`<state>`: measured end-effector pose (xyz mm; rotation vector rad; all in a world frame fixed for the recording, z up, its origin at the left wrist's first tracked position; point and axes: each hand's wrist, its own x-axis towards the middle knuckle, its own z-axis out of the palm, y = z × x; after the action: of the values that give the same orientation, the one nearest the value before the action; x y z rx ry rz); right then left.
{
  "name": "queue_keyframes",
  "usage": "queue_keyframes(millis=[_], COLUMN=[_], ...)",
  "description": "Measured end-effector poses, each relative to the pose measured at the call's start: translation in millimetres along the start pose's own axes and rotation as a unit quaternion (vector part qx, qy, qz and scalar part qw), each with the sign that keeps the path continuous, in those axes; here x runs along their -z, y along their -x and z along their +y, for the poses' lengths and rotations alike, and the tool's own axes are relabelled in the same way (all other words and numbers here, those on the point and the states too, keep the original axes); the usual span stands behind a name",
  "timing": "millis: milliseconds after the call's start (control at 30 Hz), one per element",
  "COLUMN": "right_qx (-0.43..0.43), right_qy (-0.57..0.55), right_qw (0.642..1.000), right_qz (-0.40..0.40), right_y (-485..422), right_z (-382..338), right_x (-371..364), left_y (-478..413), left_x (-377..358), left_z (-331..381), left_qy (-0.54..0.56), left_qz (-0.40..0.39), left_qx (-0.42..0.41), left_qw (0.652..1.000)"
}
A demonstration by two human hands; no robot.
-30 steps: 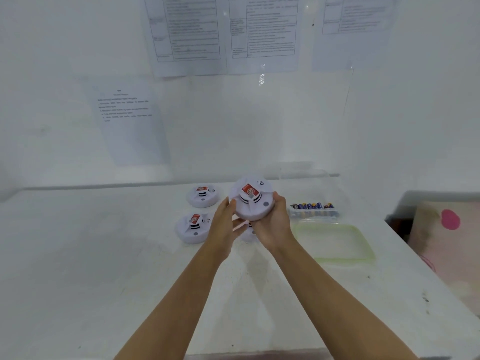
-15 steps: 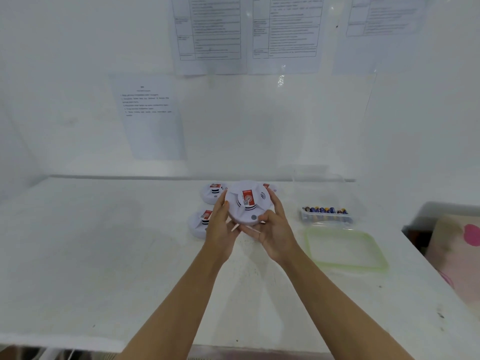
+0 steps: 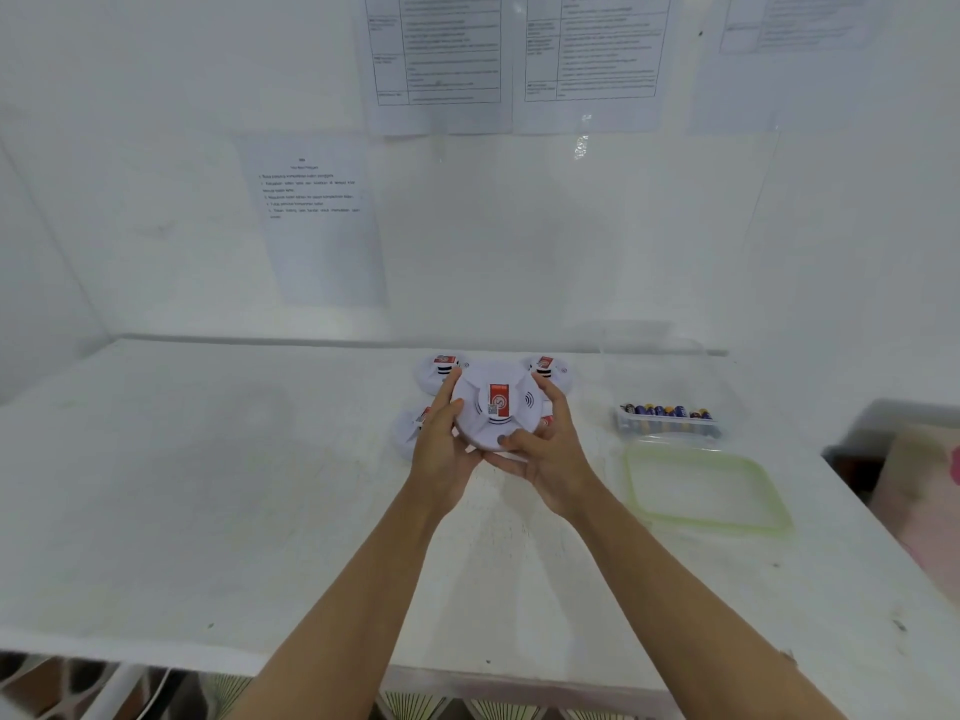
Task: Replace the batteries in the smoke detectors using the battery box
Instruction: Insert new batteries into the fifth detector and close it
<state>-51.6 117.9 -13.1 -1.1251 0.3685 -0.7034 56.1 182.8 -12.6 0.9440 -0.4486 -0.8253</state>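
Observation:
I hold a round white smoke detector (image 3: pixel 493 407) with a red label above the white table (image 3: pixel 208 485), its face toward me. My left hand (image 3: pixel 441 454) grips its left edge and my right hand (image 3: pixel 545 454) grips its lower right edge with curled fingers. Behind it on the table lie other white detectors: one at back left (image 3: pixel 434 371), one at back right (image 3: pixel 550 368), and one mostly hidden behind my left hand (image 3: pixel 408 428). To the right stands a clear battery box (image 3: pixel 670 418) holding a row of several batteries.
A clear lid with a green rim (image 3: pixel 706 491) lies flat in front of the battery box. Printed sheets (image 3: pixel 317 220) hang on the white wall behind the table. A pink patterned object (image 3: pixel 924 485) sits past the table's right edge.
The detector has turned in my hands so its label faces me upright, and my right thumb has come onto its lower rim. The camera has shifted left.

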Motion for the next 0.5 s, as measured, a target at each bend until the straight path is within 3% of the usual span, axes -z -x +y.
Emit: queue_keyframes(millis=[500], right_qx=[0.02], right_qy=[0.011], right_qw=[0.999], right_qz=[0.045], right_y=[3.5], right_z=[1.5], right_x=[-3.5], left_y=[0.4], left_x=[-4.2], left_z=[-5.2], left_qy=[0.014], left_qz=[-0.018], left_qx=[0.009], left_qw=[1.0])
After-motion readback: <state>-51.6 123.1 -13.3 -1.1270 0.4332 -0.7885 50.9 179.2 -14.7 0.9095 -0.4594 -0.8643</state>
